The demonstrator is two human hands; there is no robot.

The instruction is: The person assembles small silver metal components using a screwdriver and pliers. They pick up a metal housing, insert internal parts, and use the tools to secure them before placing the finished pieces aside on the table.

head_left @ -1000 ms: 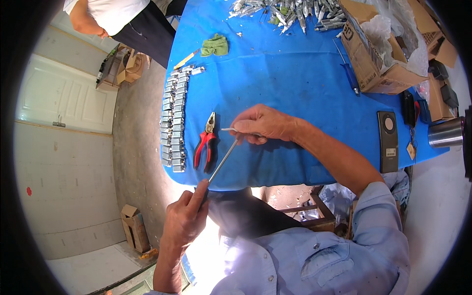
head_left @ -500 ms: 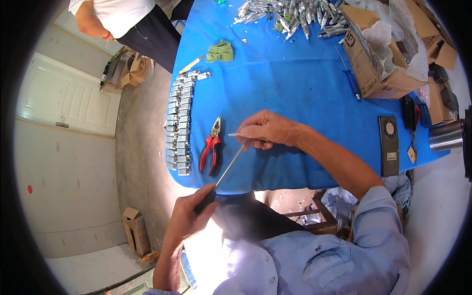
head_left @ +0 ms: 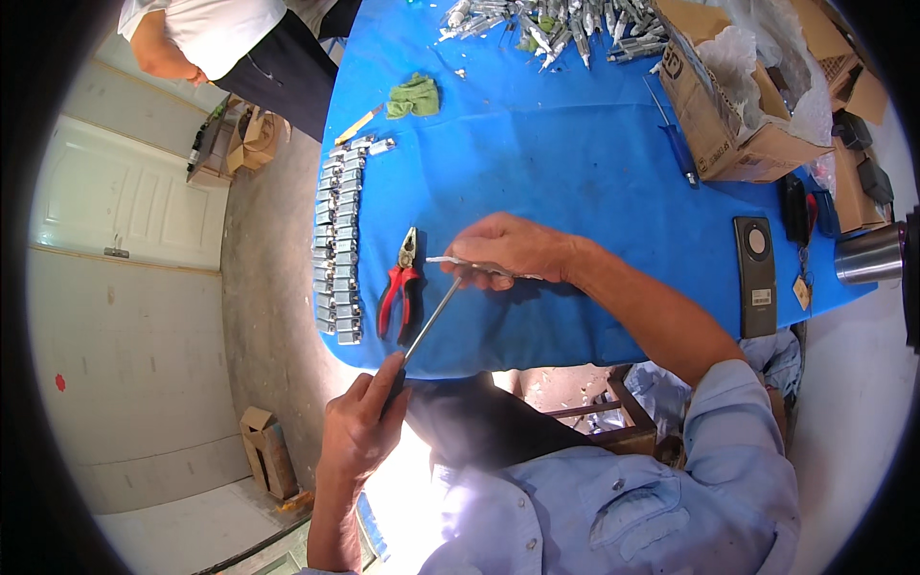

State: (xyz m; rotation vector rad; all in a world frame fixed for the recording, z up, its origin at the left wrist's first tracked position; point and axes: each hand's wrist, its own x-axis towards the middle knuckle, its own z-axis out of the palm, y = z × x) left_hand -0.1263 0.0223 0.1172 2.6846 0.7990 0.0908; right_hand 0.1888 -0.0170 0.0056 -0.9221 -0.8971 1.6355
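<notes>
In the head view, the red-and-black pliers (head_left: 398, 287) lie on a blue tablecloth (head_left: 537, 158), jaws pointing away from the person. Just below the pliers, the left hand (head_left: 358, 422) is wrapped around the dark handle of a screwdriver (head_left: 433, 322), whose bare shaft slants up past the right side of the pliers. Right of the pliers' head, the right hand (head_left: 508, 251) pinches a slim, pale metal piece (head_left: 441, 260) between thumb and fingers; one end of it pokes out toward the pliers. The shaft's tip reaches the underside of that hand, but whether it touches the piece cannot be told. Just left of the pliers, small metal parts (head_left: 337, 240) stand in two close-packed columns. Beyond the pliers lie a yellow strip (head_left: 358, 126) and a crumpled green cloth (head_left: 414, 96), and farther off, to the right, a heap of metal pieces (head_left: 586, 31). Well to the right of the pliers are a cardboard box (head_left: 709, 134), a blue-handled screwdriver (head_left: 681, 155) and a flat dark device (head_left: 756, 278).
</notes>
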